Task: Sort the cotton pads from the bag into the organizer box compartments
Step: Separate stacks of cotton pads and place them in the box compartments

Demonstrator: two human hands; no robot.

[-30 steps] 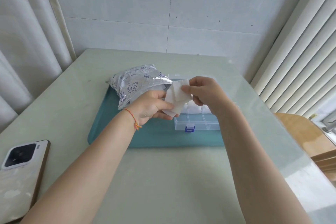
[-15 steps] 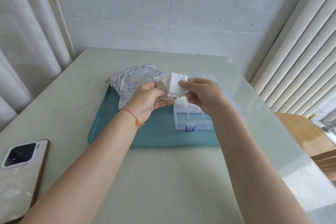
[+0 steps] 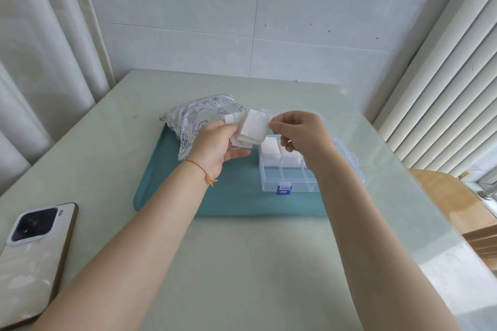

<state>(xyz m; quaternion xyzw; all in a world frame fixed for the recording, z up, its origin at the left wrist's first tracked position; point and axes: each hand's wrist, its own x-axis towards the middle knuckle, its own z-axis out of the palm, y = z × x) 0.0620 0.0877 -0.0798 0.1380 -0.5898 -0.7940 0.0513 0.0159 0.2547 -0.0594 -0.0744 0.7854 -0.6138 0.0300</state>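
Over the organizer box (image 3: 289,173) (far compartments already filled), the left hand (image 3: 215,142) grips a stack of cotton pads (image 3: 243,140) while the right hand (image 3: 298,134) pinches the top pad (image 3: 256,126), probably to peel it off.

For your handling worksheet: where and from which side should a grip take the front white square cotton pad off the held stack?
Pinch the front white square cotton pad at its free upper right corner, coming from the right, as the right hand does; the left hand covers the stack's left side.

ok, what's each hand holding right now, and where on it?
Left hand grips a small stack of cotton pads from its left and underside. Right hand pinches the top pad's upper right edge.
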